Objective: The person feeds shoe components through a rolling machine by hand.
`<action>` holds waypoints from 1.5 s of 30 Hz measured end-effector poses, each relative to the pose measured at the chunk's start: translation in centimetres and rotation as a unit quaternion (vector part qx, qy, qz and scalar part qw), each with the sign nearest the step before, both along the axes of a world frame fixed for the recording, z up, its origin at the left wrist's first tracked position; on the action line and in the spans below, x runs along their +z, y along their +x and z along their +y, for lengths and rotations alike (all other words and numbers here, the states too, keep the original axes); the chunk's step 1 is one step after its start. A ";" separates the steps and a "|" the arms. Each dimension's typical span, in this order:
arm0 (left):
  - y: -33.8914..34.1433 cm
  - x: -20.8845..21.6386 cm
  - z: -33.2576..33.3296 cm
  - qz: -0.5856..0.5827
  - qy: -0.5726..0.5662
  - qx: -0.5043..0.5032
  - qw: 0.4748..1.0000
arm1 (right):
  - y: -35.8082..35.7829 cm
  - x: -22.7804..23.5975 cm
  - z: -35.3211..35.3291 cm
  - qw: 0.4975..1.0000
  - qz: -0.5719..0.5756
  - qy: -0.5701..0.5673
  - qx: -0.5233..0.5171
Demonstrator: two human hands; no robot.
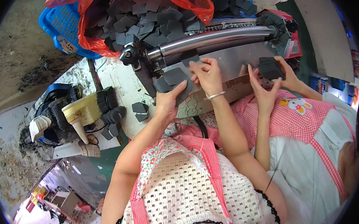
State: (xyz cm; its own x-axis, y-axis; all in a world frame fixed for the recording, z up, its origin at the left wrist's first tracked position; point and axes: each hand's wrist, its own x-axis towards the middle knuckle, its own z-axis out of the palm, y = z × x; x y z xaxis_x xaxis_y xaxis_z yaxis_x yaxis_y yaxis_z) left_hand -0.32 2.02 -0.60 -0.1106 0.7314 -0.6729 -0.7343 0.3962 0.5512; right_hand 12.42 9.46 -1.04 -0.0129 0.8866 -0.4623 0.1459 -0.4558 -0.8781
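Left hand [167, 102] clamped on a dark stack [174, 78], right hand [209, 77] pinching a single piece [190, 57] on the near side of that shiny roller [216, 41].

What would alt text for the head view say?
A person's left hand holds dark flat pieces near a shiny metal roller, with the right hand close by. A co-worker holds another stack; beyond the roller lies an open red bag of similar pieces.
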 end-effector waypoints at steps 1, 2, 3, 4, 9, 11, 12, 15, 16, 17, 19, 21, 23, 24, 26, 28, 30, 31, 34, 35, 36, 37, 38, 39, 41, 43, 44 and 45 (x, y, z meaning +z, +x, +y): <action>0.0 -0.2 0.2 0.009 0.006 -0.006 1.000 | -0.1 0.1 -0.1 0.999 -0.026 0.023 0.038; -0.2 -0.2 0.4 0.009 0.006 -0.006 1.000 | 0.0 0.2 -0.4 0.999 -0.025 0.022 0.038; -0.2 -0.2 0.5 -0.004 -0.014 0.002 1.000 | 0.5 0.3 -0.8 0.995 0.034 0.017 0.087; -0.3 -0.2 0.6 -0.018 -0.033 0.010 0.999 | 0.8 0.4 -1.1 0.986 0.092 0.012 0.137; 0.4 0.9 0.8 -0.040 0.006 0.046 0.998 | -0.2 0.2 -1.8 0.927 -0.142 0.329 0.115; 0.5 0.9 0.7 -0.060 0.014 0.046 0.997 | -0.2 0.1 -1.9 0.871 -0.206 0.434 0.102; 0.5 0.6 0.5 -0.063 0.015 0.039 0.997 | -0.2 0.2 -2.1 0.904 -0.201 0.364 0.099; 0.4 0.3 0.4 -0.073 0.010 0.034 0.997 | 0.1 -0.2 -1.7 0.957 -0.173 0.225 0.062; 0.4 0.3 0.4 -0.082 0.003 0.034 0.996 | 0.1 -0.3 -1.3 0.976 -0.151 0.157 0.029; 0.5 0.4 0.4 -0.082 0.004 0.034 0.996 | 0.1 -0.2 -0.9 0.975 -0.151 0.157 0.028; 0.4 0.5 0.5 -0.080 0.004 0.025 0.996 | -0.6 1.1 -0.1 0.989 -0.124 0.066 -0.037; 0.5 0.5 0.2 -0.071 0.012 0.025 0.997 | -0.1 1.7 -0.6 0.982 -0.171 0.080 0.015; 0.4 0.7 0.2 -0.061 0.019 0.026 0.998 | -0.1 1.4 -0.6 0.969 -0.216 0.095 0.068; 0.3 1.1 0.3 -0.069 0.007 0.025 0.997 | 0.1 0.6 -0.4 0.980 -0.166 0.094 0.058; 0.2 1.0 0.5 -0.078 -0.005 0.022 0.997 | 0.2 -0.6 0.1 0.988 -0.116 0.095 0.046; -0.2 0.3 0.5 -0.169 -0.011 0.053 0.984 | -0.3 -1.1 0.6 0.994 -0.004 0.103 -0.044; -0.5 0.1 0.6 -0.128 0.017 0.018 0.991 | -0.1 0.2 0.0 0.996 -0.011 0.084 -0.005; -0.6 0.2 0.6 -0.088 0.044 -0.018 0.995 | 0.0 0.9 -0.3 0.997 -0.020 0.064 0.034; -0.2 1.2 1.0 0.002 0.017 -0.005 1.000 | 0.4 1.1 -0.6 0.981 -0.006 0.069 0.182; -0.2 1.1 1.1 0.001 0.017 -0.005 1.000 | 0.3 0.9 -0.7 0.981 -0.007 0.069 0.181; -0.1 1.0 1.2 -0.033 0.008 0.021 0.999 | 0.3 0.6 -0.8 0.986 -0.005 0.068 0.154; -0.1 0.9 1.2 -0.068 -0.002 0.047 0.997 | 0.3 0.4 -0.8 0.990 -0.004 0.067 0.126; -0.1 0.7 1.2 -0.069 -0.002 0.047 0.997 | 0.5 0.2 -0.8 0.990 -0.004 0.066 0.126; -0.1 0.6 1.0 -0.060 0.008 0.024 0.998 | 0.6 0.0 -0.7 0.987 -0.068 0.076 0.124; -0.1 0.1 0.7 -0.052 0.017 0.001 0.998 | 0.7 -0.2 -0.4 0.980 -0.132 0.084 0.122; 0.0 -0.1 0.7 -0.049 0.057 -0.048 0.996 | 0.3 0.1 0.2 0.994 -0.098 -0.023 0.033; 0.1 0.0 0.7 -0.050 0.057 -0.048 0.996 | -0.3 0.4 0.5 0.996 -0.086 -0.025 -0.012; 0.1 0.3 0.9 -0.033 0.049 -0.038 0.998 | -0.2 0.2 0.3 0.996 -0.086 -0.025 -0.012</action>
State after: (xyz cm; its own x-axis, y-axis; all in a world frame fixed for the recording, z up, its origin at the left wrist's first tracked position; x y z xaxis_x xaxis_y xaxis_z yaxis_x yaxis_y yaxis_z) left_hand -0.20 2.95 -0.29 -0.0093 0.7986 -0.6018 -0.7398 0.3994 0.5415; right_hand 12.23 9.71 -0.85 0.0910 0.8618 -0.4990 0.2800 -0.5030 -0.8177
